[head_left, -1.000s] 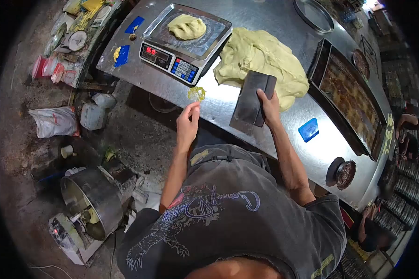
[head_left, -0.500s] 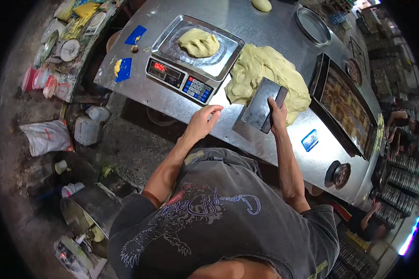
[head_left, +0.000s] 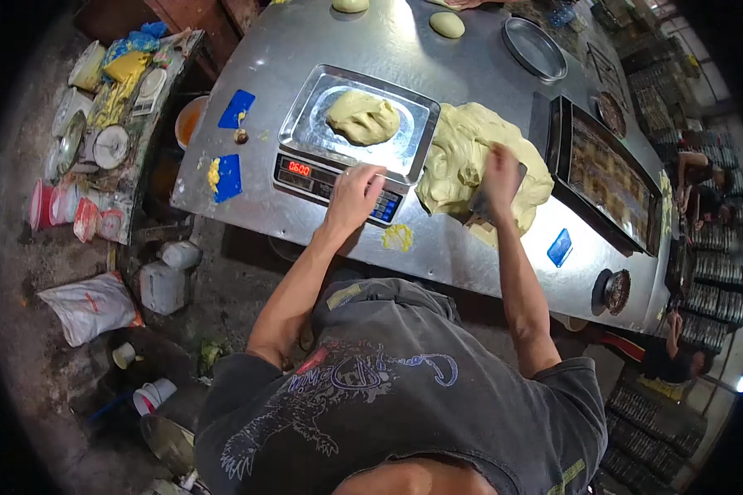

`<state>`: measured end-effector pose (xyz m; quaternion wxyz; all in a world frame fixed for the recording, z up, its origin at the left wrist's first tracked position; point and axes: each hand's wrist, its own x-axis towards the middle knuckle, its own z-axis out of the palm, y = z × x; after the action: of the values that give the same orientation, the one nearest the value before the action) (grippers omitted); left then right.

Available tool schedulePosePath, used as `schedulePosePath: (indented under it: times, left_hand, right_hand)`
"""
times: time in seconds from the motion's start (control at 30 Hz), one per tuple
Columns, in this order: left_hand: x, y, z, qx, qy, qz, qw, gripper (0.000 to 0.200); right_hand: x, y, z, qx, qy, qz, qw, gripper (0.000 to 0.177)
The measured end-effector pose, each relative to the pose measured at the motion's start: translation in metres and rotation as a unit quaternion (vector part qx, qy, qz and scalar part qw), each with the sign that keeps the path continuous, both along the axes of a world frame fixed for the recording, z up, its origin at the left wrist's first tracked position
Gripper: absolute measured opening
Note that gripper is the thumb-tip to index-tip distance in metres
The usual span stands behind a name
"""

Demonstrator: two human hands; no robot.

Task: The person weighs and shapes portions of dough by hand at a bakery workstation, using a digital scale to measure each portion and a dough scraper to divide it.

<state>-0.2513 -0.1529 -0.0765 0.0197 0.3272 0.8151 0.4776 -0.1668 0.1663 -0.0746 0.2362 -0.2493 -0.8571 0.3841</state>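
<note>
A digital scale stands on the steel table, with a lump of pale yellow dough on its pan. My left hand rests over the scale's keypad, fingers spread, holding nothing. My right hand grips a dark metal scraper and presses it down into the big dough mass to the right of the scale. A small dough scrap lies on the table near the front edge.
A dark baking tray sits right of the dough, a round pan beyond it. Blue scrapers lie left of the scale, another blue scraper lies at right. Two dough balls rest at the far edge. Clutter fills the left floor.
My left hand moved from the table edge up onto the scale's keypad. My right hand swung the scraper from flat on the table into the dough mass.
</note>
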Motion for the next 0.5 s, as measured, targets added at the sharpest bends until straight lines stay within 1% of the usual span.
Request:
schedulePosePath:
  times: [0.03, 0.07, 0.1, 0.13, 0.17, 0.2, 0.23, 0.27, 0.3, 0.33, 0.37, 0.4, 0.43, 0.47, 0.5]
  left_hand:
    - [-0.011, 0.000, -0.007, -0.019, 0.045, 0.023, 0.999, 0.026]
    - [-0.021, 0.000, -0.011, -0.065, 0.057, 0.027, 0.996, 0.030]
    - [-0.029, -0.001, -0.014, -0.098, 0.075, 0.029, 0.992, 0.032]
    - [-0.032, 0.000, -0.018, -0.129, 0.093, 0.030, 0.987, 0.033]
    - [-0.035, 0.001, -0.020, -0.159, 0.113, 0.032, 0.980, 0.035]
    - [-0.038, 0.001, -0.022, -0.216, 0.077, -0.004, 0.973, 0.046]
    - [-0.039, -0.003, -0.024, -0.210, 0.030, -0.039, 0.977, 0.043]
    - [-0.036, -0.003, -0.026, -0.193, 0.072, -0.026, 0.978, 0.041]
    - [-0.036, -0.005, -0.028, -0.197, 0.083, -0.039, 0.976, 0.043]
    - [-0.034, -0.007, -0.030, -0.201, 0.104, -0.037, 0.973, 0.045]
    - [-0.035, -0.007, -0.028, -0.189, 0.095, -0.035, 0.977, 0.045]
    - [-0.036, -0.005, -0.030, -0.200, 0.085, -0.033, 0.976, 0.044]
    - [-0.035, -0.002, -0.020, -0.224, 0.073, -0.039, 0.971, 0.043]
    - [-0.036, 0.002, -0.025, -0.206, 0.064, -0.023, 0.976, 0.042]
    - [-0.038, 0.008, -0.033, -0.222, 0.068, -0.012, 0.973, 0.041]
  right_hand:
    - [-0.018, -0.043, 0.019, -0.046, -0.002, 0.097, 0.994, 0.031]
    - [-0.040, -0.068, 0.009, -0.039, 0.038, 0.211, 0.976, 0.029]
    - [-0.059, -0.091, 0.007, 0.027, 0.045, 0.302, 0.952, 0.031]
    - [-0.080, -0.113, -0.004, 0.062, 0.072, 0.368, 0.925, 0.033]
    - [-0.093, -0.130, 0.006, 0.112, 0.032, 0.413, 0.903, 0.034]
    - [-0.118, -0.138, 0.000, 0.121, 0.029, 0.474, 0.872, 0.035]
    - [-0.137, -0.144, -0.018, 0.211, 0.020, 0.469, 0.857, 0.035]
    - [-0.156, -0.146, -0.043, 0.336, 0.091, 0.449, 0.823, 0.036]
    - [-0.159, -0.146, -0.037, 0.416, 0.092, 0.455, 0.782, 0.038]
    - [-0.163, -0.144, -0.043, 0.385, 0.131, 0.439, 0.801, 0.039]
    - [-0.171, -0.141, -0.052, 0.409, 0.106, 0.440, 0.792, 0.035]
    - [-0.171, -0.139, -0.050, 0.433, 0.141, 0.419, 0.785, 0.030]
    - [-0.166, -0.140, -0.031, 0.375, 0.081, 0.450, 0.806, 0.027]
    - [-0.167, -0.146, -0.021, 0.363, 0.076, 0.411, 0.833, 0.023]
    - [-0.182, -0.153, -0.050, 0.284, 0.108, 0.354, 0.885, 0.025]
